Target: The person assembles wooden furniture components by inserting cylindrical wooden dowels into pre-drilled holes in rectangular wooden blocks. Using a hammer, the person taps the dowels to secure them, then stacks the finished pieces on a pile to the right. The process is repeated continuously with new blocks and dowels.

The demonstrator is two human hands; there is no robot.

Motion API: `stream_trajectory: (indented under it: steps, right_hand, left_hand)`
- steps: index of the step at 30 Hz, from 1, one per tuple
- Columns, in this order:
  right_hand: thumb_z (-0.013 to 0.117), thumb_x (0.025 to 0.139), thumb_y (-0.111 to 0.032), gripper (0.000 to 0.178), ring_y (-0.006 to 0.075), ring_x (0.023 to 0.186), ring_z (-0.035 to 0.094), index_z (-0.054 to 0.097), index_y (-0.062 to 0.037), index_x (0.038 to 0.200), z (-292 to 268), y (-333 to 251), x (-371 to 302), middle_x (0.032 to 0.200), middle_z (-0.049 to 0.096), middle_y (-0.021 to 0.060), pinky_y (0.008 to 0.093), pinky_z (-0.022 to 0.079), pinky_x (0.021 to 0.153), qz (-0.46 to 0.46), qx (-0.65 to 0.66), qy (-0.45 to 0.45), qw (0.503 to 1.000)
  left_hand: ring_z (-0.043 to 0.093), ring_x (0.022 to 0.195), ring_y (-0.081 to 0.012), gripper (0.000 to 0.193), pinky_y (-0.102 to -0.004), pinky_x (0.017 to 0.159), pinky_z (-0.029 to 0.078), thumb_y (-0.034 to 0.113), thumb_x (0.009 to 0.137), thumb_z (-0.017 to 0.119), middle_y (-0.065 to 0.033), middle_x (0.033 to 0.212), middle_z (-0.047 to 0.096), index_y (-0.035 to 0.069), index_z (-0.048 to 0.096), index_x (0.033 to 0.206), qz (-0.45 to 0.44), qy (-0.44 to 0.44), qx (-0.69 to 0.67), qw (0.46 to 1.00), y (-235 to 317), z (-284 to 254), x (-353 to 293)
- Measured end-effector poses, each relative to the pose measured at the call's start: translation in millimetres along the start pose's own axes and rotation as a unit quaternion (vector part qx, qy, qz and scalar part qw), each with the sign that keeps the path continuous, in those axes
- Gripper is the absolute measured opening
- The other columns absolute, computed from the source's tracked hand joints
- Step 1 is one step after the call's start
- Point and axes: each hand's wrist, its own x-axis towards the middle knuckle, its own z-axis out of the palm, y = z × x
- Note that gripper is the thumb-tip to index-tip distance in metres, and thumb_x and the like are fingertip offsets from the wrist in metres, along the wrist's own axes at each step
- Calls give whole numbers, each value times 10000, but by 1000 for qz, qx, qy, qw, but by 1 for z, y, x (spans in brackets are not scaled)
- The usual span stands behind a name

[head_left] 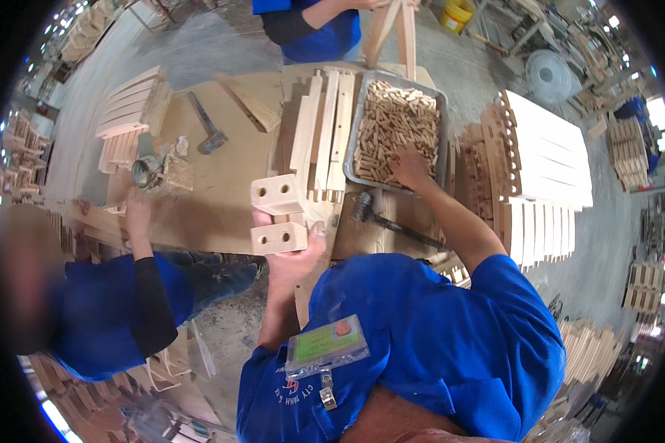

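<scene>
My left hand [299,255] is closed around two pale wooden blocks [278,238], held up over the table edge with their drilled ends facing me. Two round holes show in each end. My right hand [411,168] reaches into a grey metal tray [445,140] heaped with short wooden dowels [391,118]. Its fingers point down among the dowels, and the tips are hidden, so what they grip cannot be made out. Long wooden bars [324,133] lie side by side just left of the tray.
A black-headed hammer [395,221] lies below the tray, another hammer [208,131] farther left. Stacked slatted panels [543,155] stand at right. A co-worker [118,303] works at left by a metal can [147,171]; another person [314,29] stands across the table holding wooden pieces [393,33].
</scene>
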Motion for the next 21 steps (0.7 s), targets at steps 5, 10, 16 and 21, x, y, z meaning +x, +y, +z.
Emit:
stream_trajectory:
  steps: [5, 10, 16, 21]
  right_hand:
    - [695, 975, -240, 189, 365, 1061, 652, 749, -66, 1028, 1, 3, -7, 1151, 585, 150, 502, 546, 872, -118, -43, 38, 991]
    - [680, 963, -154, 116, 378, 1022, 652, 711, -84, 1050, -11, 3, -4, 1075, 624, 156, 494, 541, 831, -173, -43, 60, 982]
    - [695, 998, -124, 119, 231, 743, 717, 695, -16, 1048, -105, -99, 15, 827, 733, 100, 347, 538, 667, -126, 259, 26, 957]
    - [717, 983, -95, 161, 242, 824, 712, 723, -40, 1134, -241, -222, -20, 944, 731, 113, 363, 549, 723, -469, 269, -12, 841]
  left_hand:
    - [626, 1131, -177, 767, -337, 939, 553, -40, 766, 781, -134, 1282, 579, -33, 383, 1421, -8, 10, -80, 997, 5, 9, 8]
    - [641, 1129, -194, 834, -340, 913, 559, 23, 715, 831, -167, 1340, 583, -66, 427, 1440, 11, 9, -90, 996, -8, 10, 11]
    - [646, 1114, -201, 816, -346, 927, 542, 74, 722, 837, -168, 1313, 601, -60, 462, 1434, 82, 11, -39, 996, -14, 10, 19]
    - [636, 1111, -197, 856, -362, 946, 529, 83, 715, 839, -136, 1246, 625, -24, 455, 1473, 1, 3, -97, 995, 10, 11, 21]
